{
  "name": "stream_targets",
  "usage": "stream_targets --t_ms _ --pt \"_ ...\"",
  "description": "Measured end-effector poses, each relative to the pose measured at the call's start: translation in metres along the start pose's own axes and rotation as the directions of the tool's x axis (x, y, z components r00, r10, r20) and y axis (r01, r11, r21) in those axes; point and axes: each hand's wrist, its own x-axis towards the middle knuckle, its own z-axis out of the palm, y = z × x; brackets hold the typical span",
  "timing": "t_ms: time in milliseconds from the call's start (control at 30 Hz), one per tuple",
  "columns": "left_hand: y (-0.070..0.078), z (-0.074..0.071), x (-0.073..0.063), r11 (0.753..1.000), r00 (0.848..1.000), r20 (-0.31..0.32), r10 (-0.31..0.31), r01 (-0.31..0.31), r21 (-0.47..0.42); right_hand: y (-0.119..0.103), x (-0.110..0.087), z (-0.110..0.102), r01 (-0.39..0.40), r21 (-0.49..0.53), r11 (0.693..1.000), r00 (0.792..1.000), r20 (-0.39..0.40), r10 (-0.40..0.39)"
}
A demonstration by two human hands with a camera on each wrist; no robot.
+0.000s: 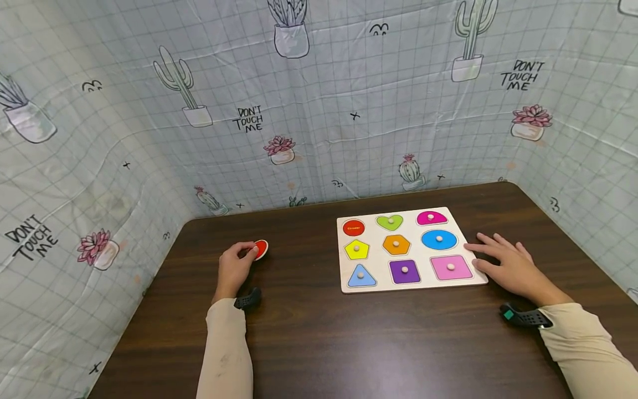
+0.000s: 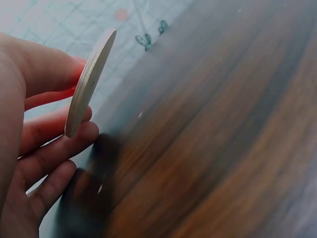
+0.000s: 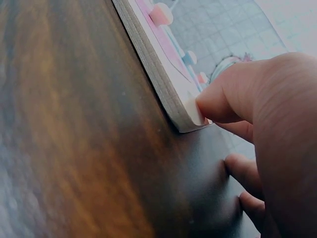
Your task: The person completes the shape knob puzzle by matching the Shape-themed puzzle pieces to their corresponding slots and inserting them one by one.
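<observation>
My left hand pinches a round red puzzle piece, tilted up on edge over the left side of the table. Its pale wooden underside faces the left wrist camera, and its knob is hidden behind the fingers. Farther right lies a wooden shape puzzle board. Its top left circle recess shows red with printed letters, while knobbed pieces sit in the other spots. With fingers spread, my right hand rests at the board's right edge, the thumb touching the near right corner.
The dark wooden table carries the board and runs back to a patterned cloth that hangs behind and on both sides. On the board, a pink rectangle and a blue oval sit nearest the right hand.
</observation>
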Motion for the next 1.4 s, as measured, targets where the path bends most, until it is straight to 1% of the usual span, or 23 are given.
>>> stream_targets --t_ms 167,367,433,633,800,867,1000,1133,1300,1400 --pt "0.003 0.007 -0.001 1.0 1.0 0.012 -0.001 0.001 0.006 0.0 0.0 0.001 -0.005 0.002 1.0 1.0 0.008 0.005" --pt "0.009 0.018 0.004 0.999 0.999 0.026 0.038 -0.038 0.002 -0.001 0.0 -0.001 -0.007 0.001 1.0 1.0 0.004 0.007" --pt "0.013 0.021 0.006 0.999 0.999 0.027 0.041 -0.04 -0.014 -0.001 -0.001 -0.002 -0.007 0.002 1.0 1.0 0.002 0.007" --pt "0.021 0.028 0.011 0.998 0.999 0.042 0.033 -0.031 -0.048 -0.001 0.0 -0.003 -0.004 -0.005 1.0 1.0 -0.007 0.004" --pt "0.02 0.029 0.01 0.997 0.999 0.038 0.018 -0.015 -0.072 -0.001 0.003 -0.002 0.002 -0.012 1.0 1.0 0.001 -0.002" --pt "0.021 0.032 0.011 0.996 0.999 0.038 0.018 -0.015 -0.083 -0.001 0.002 -0.001 0.0 -0.015 1.0 1.0 0.002 0.0" --pt "0.029 0.046 0.015 0.994 0.998 0.051 0.035 -0.029 -0.107 0.002 -0.004 -0.001 -0.005 -0.02 1.0 1.0 -0.012 0.005" --pt "0.037 0.059 0.017 0.992 0.996 0.071 0.045 -0.036 -0.118 0.002 -0.008 0.001 -0.01 -0.009 1.0 1.0 -0.009 0.01" --pt "0.047 0.074 0.02 0.989 0.994 0.083 0.069 -0.057 -0.138 0.0 -0.003 0.0 -0.01 -0.011 1.0 1.0 0.0 0.01" --pt "0.051 0.082 0.02 0.988 0.994 0.089 0.065 -0.052 -0.147 -0.001 0.0 -0.001 -0.009 -0.021 1.0 1.0 0.009 0.01"
